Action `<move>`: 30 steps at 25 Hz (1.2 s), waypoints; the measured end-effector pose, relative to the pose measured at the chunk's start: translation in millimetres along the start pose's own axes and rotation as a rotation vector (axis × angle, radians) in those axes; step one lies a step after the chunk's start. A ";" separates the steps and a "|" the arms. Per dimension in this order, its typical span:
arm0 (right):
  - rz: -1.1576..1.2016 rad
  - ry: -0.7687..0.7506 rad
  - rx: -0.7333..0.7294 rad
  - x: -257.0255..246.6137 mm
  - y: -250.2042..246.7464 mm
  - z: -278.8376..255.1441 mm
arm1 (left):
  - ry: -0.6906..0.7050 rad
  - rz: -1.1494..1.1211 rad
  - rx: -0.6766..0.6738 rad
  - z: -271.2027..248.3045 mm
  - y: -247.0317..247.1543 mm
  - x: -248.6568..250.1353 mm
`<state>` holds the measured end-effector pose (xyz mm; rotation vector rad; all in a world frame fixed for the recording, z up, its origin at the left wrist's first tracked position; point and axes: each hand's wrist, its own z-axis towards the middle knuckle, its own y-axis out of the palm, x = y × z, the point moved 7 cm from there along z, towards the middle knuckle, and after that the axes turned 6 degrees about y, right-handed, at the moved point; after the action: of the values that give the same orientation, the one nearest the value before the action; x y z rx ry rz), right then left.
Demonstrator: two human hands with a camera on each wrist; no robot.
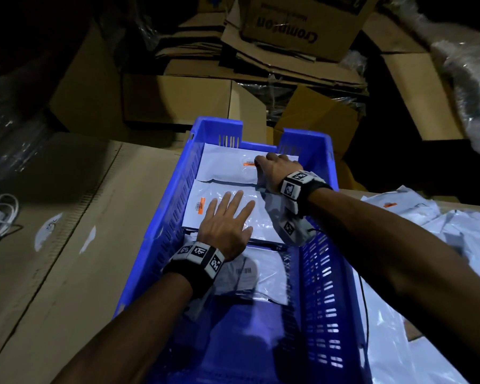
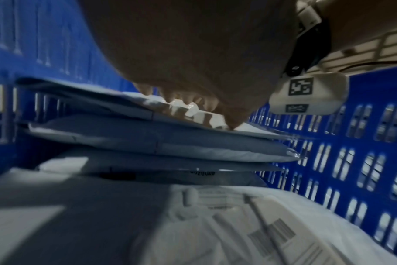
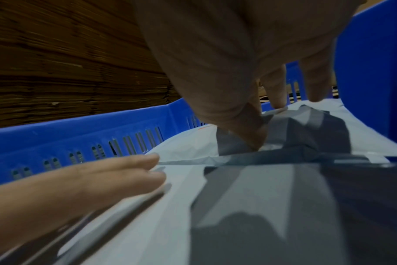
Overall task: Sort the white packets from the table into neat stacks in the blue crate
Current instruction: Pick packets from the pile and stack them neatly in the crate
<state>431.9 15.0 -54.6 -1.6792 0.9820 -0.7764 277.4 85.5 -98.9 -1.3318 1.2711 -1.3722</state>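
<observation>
While left hand (image 1: 224, 228) presses middle stack (image 1: 263, 217) flat, right hand (image 1: 275, 171) fingers far packet (image 1: 225, 164).

Left hand (image 2: 193, 53) fills the upper centre of the frame, palm side toward the camera, fingertips (image 2: 147, 91) pressed flat onto the top packet (image 2: 193, 114) of a stack of white packets (image 2: 161, 143) at mid-frame. Three, maybe four layers, edges blurred. Another packet with a barcode label (image 2: 272, 233) lies lower right, nearer the camera. Blue crate wall (image 2: 351, 161) with slots runs down the right, another wall upper left. Marker-tagged wrist device (image 2: 308, 95) sits upper right.
</observation>
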 end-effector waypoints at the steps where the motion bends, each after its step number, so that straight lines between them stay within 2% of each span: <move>1: -0.002 -0.006 -0.008 -0.3 0.3 -0.8 | 0.038 0.018 0.013 -1.0 -2.8 3.1; 4: 0.011 -0.023 -0.007 -0.7 0.3 -2.8 | 0.111 0.080 -0.079 -1.0 0.8 8.6; 13: -0.010 -0.048 0.007 -2.9 -2.7 -4.6 | 0.058 0.048 -0.214 11.6 5.0 3.7; 18: -0.007 -0.014 0.030 1.8 -17.1 -10.6 | 0.065 0.012 -0.169 7.6 -4.8 7.0; 21: -0.016 0.002 -0.009 12.5 -36.2 -18.3 | 0.078 0.045 -0.136 6.6 -8.3 6.9; 24: 0.076 0.021 -0.020 35.0 -59.8 -44.5 | 0.118 0.098 -0.114 6.6 -10.8 8.8; 27: 0.134 0.028 0.015 60.2 -76.4 -93.4 | 0.113 0.094 -0.155 3.3 -14.5 11.1; 30: 0.228 0.050 0.069 85.3 -74.9 -152.6 | 0.127 0.058 -0.021 3.9 -42.0 27.7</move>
<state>359.6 -113.9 65.2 -1.4651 1.1462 -0.6952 282.0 64.3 -53.3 -1.2281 1.4008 -1.4251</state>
